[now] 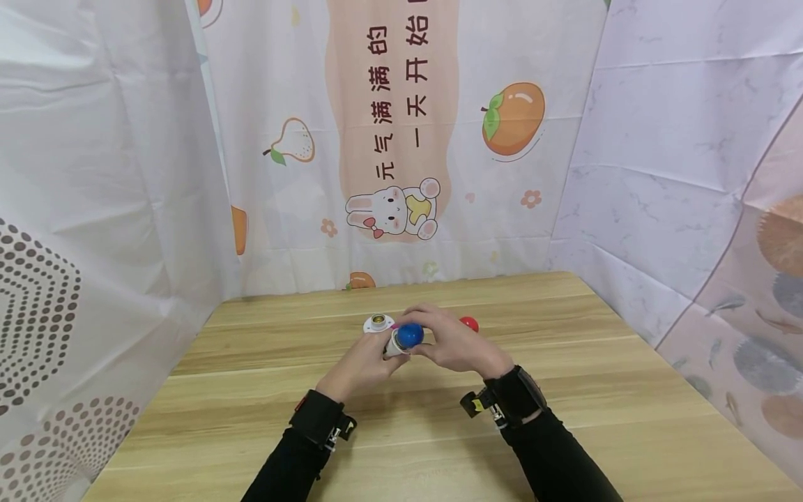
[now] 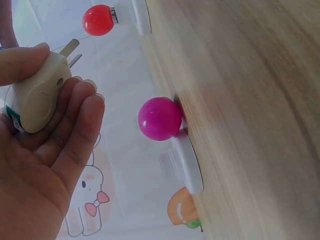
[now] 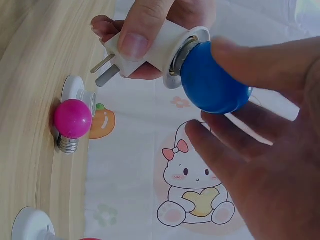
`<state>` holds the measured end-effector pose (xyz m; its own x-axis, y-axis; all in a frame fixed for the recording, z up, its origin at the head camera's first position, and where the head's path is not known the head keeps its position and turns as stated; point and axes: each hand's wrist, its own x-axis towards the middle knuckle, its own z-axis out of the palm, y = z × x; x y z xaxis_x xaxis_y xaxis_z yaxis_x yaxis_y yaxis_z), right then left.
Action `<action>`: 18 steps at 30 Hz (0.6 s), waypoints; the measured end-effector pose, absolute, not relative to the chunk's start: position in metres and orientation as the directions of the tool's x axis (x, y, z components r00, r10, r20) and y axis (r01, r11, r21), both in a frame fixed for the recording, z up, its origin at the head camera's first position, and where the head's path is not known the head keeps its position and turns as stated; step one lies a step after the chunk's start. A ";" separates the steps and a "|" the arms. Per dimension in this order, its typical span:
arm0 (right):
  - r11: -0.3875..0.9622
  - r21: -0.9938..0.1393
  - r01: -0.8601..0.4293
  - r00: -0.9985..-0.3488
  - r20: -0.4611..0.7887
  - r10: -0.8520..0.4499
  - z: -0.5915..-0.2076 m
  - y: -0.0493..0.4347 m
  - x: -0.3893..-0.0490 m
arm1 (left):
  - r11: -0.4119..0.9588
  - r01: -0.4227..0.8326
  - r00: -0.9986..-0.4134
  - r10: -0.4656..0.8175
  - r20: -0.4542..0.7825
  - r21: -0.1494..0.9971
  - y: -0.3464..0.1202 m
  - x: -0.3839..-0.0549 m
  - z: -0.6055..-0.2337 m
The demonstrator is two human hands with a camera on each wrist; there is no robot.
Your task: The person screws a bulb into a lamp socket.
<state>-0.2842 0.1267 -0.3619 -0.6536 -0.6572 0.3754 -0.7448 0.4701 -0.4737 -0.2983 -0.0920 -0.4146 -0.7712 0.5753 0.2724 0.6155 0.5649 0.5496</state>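
Observation:
My left hand (image 1: 359, 366) grips a white plug-in lamp socket (image 3: 159, 47), thumb on one side and fingers on the other. Two metal prongs (image 3: 106, 76) stick out of its plug end. At the socket's open mouth sits a blue light bulb (image 3: 212, 80), its metal screw base partly inside. My right hand (image 1: 454, 341) holds the blue bulb by its globe, with the thumb on top and the fingertips underneath. Both hands are above the table, close together, and the left wrist view hides most of the blue bulb.
Beyond the hands, a round white lamp holder (image 1: 370, 326) stands on the wooden table (image 1: 263, 418). Beside it lies a magenta bulb (image 3: 73, 119). To the right, a red bulb (image 1: 469, 323) is at a second white holder (image 2: 142, 16). Printed curtains surround the table.

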 end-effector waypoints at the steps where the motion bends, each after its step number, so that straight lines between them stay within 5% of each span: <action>1: 0.458 -0.468 -0.756 -0.640 0.380 -0.668 -0.362 0.127 -0.284 | 0.565 0.615 -0.771 0.576 0.271 0.549 -0.092 -0.298 -0.414; 18: 0.430 -0.464 -0.774 -0.614 0.389 -0.686 -0.362 0.126 -0.284 | 0.562 0.606 -0.773 0.582 0.252 0.563 -0.094 -0.298 -0.414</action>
<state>-0.2840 0.1260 -0.3620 -0.6145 -0.6863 0.3892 -0.7744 0.4305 -0.4636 -0.2980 -0.0939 -0.4145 -0.7734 0.5817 0.2518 0.6060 0.5621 0.5628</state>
